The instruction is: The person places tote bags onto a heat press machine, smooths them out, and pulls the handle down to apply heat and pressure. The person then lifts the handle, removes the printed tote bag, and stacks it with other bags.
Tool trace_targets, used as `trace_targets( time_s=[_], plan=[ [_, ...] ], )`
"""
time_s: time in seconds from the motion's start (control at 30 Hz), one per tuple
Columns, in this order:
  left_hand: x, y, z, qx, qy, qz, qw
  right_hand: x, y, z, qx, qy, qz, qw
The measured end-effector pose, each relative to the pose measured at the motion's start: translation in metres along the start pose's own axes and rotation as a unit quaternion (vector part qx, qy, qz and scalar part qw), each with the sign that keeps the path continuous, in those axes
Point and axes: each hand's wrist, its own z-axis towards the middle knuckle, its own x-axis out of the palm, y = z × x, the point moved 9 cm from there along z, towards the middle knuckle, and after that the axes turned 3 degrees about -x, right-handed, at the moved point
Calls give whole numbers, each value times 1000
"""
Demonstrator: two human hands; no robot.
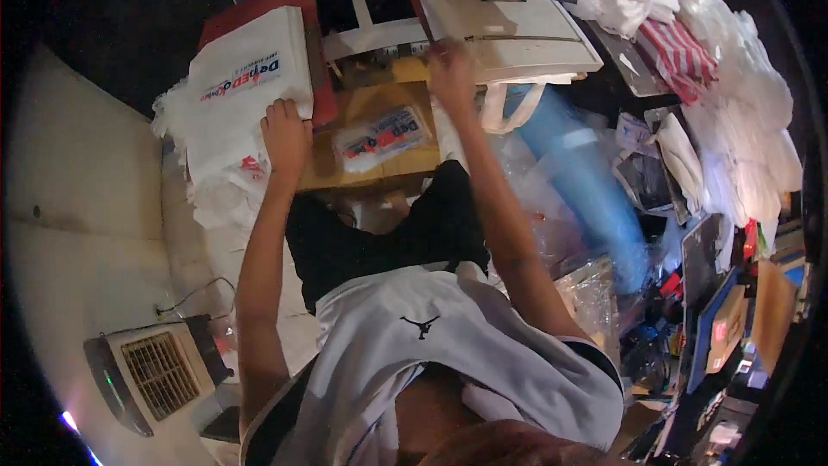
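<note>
- The stack of white bags [246, 86] sits at the upper left of the wooden tabletop [379, 103], printed side up, its edges squared, apparently so the pile stays neat and within easy reach.
- Left hand [286, 134] lies flat on the near corner of that stack, palm down, fingers spread and loose; it presses rather than grips, seemingly to keep the top bag from sliding.
- Left forearm runs straight up from the lower edge, elbow tucked close to the body.
- Right hand [450, 73] reaches further forward, up by the edge of the cream sewing machine [500, 26]. It is blurred with motion, so whether it is closed on anything I cannot tell.
- Right arm stretches long and diagonal across the lap, almost fully extended.
- One more printed bag in clear wrap [384, 134] lies alone in the middle of the tabletop, between the two hands and apart from the stack.
- A blurred blue sheet [586, 181] drapes down on the right, beside heaps of white fabric [742, 95].
- A small fan heater [155, 371] stands on the floor at lower left.
</note>
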Motion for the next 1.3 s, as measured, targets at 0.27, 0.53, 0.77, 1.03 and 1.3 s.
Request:
trace_targets(
  time_s=[0.27, 0.53, 0.77, 1.03, 1.3],
  plan=[
    [-32, 12, -14, 43, 49, -162, 985, 139, -17, -87, 244, 254, 59, 934],
    [-121, -34, -151, 113, 141, -263, 948, 154, -50, -75, 362, 98, 460, 805],
    [-80, -61, -177, 56, 132, -276, 950, 155, -28, 3, 99, 127, -27, 987],
    [-108, -199, -115, 228, -20, -411, 882, -215, 163, 3, -151, -167, -28, 974],
    [-205, -440, -89, 505, -29, -504, 700, -595, 173, -263, 40, -372, -552, 745]
  ],
)
